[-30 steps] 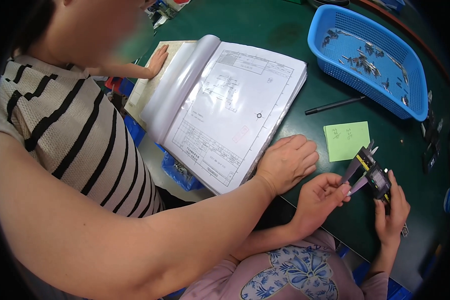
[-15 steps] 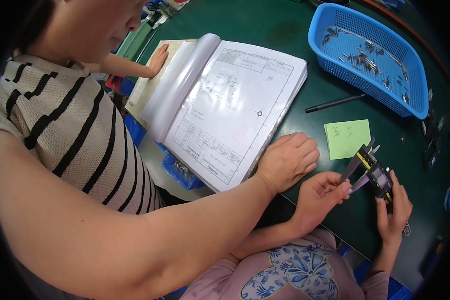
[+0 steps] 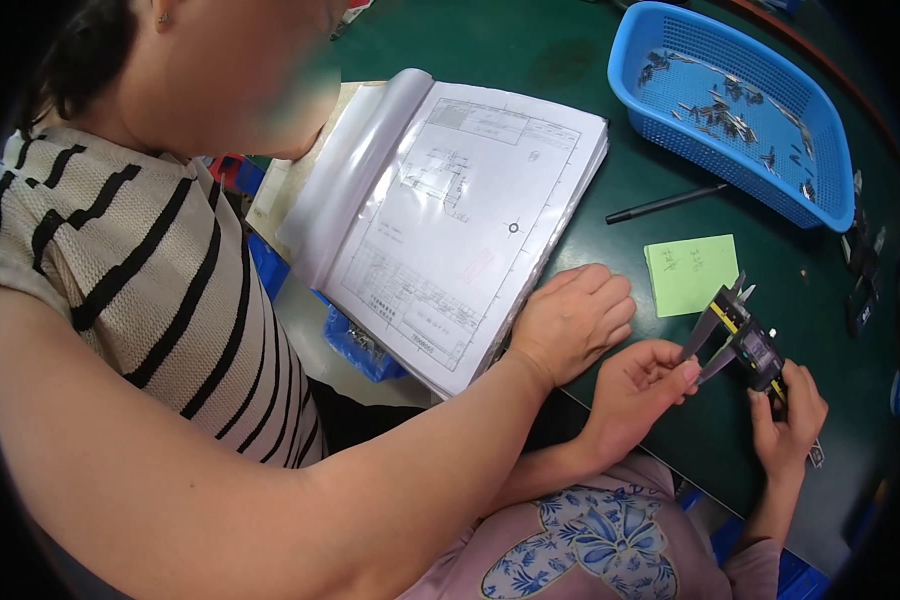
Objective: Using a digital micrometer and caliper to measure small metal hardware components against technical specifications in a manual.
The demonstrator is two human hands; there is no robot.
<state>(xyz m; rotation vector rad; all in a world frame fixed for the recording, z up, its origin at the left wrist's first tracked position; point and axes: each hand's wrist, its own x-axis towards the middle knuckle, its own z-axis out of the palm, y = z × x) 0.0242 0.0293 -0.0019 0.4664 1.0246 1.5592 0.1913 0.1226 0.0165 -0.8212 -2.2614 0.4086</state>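
Note:
My right hand [image 3: 792, 415] grips a black digital caliper [image 3: 753, 345] by its body, with the thumb on the near side. The caliper's jaws stand apart and point toward my left hand [image 3: 642, 395]. Thumb and fingers of that hand are pinched together at the jaw tips; whatever is between them is too small to make out. Just beyond the caliper lies a green notepad [image 3: 692, 275] with handwriting on it. Another person's hand [image 3: 578, 312] rests on the table edge beside my left hand.
A co-worker in a striped top [image 3: 180, 290] leans in from the left. An open binder [image 3: 460, 230] shows a technical drawing in a sleeve. Behind the notepad lies a black pen [image 3: 667, 204]. At the back right, a blue basket [image 3: 735, 150] holds several small metal pins.
The co-worker's head has come forward and now hides their far hand on the binder. My hands and the caliper have hardly moved.

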